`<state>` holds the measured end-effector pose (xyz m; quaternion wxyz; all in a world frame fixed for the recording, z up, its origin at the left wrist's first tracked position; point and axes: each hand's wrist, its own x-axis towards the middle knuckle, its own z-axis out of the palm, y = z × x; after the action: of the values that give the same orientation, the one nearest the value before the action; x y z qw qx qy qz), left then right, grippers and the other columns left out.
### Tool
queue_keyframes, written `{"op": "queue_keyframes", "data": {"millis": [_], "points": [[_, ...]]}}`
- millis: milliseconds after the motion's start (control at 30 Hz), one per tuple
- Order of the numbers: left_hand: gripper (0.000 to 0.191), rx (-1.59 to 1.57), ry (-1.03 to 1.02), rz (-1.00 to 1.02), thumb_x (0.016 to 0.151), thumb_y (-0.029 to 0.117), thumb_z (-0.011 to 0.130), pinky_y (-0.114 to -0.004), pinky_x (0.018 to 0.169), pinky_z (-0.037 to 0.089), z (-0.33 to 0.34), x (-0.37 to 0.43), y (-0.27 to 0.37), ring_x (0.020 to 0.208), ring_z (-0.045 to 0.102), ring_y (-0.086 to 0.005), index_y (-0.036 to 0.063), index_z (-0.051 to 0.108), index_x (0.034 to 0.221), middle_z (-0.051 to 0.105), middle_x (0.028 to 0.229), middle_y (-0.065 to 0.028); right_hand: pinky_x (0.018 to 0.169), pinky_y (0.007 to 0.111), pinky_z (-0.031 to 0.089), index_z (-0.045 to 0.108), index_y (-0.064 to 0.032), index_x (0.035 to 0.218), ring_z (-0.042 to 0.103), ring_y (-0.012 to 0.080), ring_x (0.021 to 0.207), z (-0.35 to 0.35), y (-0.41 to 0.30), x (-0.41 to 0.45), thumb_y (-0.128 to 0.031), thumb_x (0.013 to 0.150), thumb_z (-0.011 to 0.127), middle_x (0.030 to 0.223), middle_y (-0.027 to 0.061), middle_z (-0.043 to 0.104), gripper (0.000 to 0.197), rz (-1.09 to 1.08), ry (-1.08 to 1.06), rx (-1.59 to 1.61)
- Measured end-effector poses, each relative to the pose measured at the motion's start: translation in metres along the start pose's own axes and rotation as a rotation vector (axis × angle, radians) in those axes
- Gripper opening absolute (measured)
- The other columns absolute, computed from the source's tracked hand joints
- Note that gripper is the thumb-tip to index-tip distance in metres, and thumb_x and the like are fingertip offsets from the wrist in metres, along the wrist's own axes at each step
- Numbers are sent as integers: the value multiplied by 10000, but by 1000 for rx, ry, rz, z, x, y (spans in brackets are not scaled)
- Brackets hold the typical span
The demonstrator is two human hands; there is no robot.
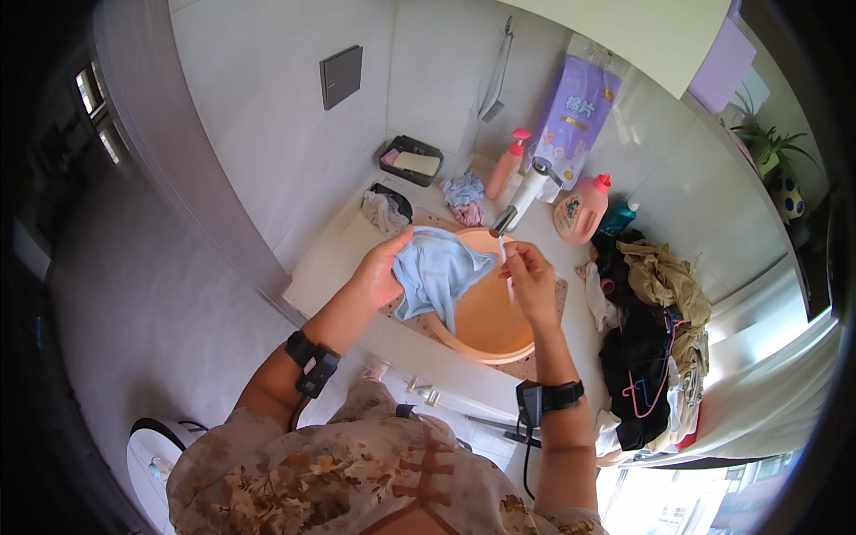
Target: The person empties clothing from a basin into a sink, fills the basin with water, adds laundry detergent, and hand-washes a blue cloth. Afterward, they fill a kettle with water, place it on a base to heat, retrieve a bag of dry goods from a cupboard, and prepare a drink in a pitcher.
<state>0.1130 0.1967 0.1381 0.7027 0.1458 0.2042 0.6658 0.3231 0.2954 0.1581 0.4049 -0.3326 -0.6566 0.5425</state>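
My left hand (382, 275) grips one side of a wet light blue cloth (436, 267), its thumb on top. The cloth hangs over the left rim of a peach plastic basin (495, 328). Above the basin, a white faucet (525, 194) lets down a thin stream of water (511, 293). My right hand (533, 281) is at that stream with its fingers curled, close to the cloth's right corner. Whether those fingers pinch anything is hard to see. The basin sits in a speckled sink (560, 301).
Behind the faucet stand a pink pump bottle (506, 167), a pink detergent bottle (580, 210) and a purple cotton-pad pack (575, 114). Small wet cloths (465, 194) and a soap box (411, 162) lie at the back. Piled clothes with hangers (642, 361) fill the right side.
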Motion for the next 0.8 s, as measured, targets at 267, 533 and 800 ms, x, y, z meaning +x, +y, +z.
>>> {"op": "queue_keyframes", "data": {"millis": [267,533,800], "points": [[243,-22,38,65,815,84,527,-401,880,435,1,141,47,947,578,-251,-1,540,1042,601,1005,-127,595,304,472,576,-57,1008,599,203,674,-53,-44,171,-101,835,472,763,109,600,207,-284,20,-672],[293,-286,-15,-88,799,47,451,-371,902,427,8,262,39,981,559,-281,-48,482,1074,558,1066,-170,864,395,423,435,-124,1226,525,293,1027,-38,-34,284,-41,769,463,1150,134,520,465,35,-233,-1446],[301,-367,-12,-65,790,78,438,-367,855,448,0,324,13,922,573,-278,-57,482,1055,572,1000,-159,899,373,412,332,-99,1286,472,290,1114,-47,18,303,-10,735,477,1300,105,400,577,-245,-208,-1412]]}}
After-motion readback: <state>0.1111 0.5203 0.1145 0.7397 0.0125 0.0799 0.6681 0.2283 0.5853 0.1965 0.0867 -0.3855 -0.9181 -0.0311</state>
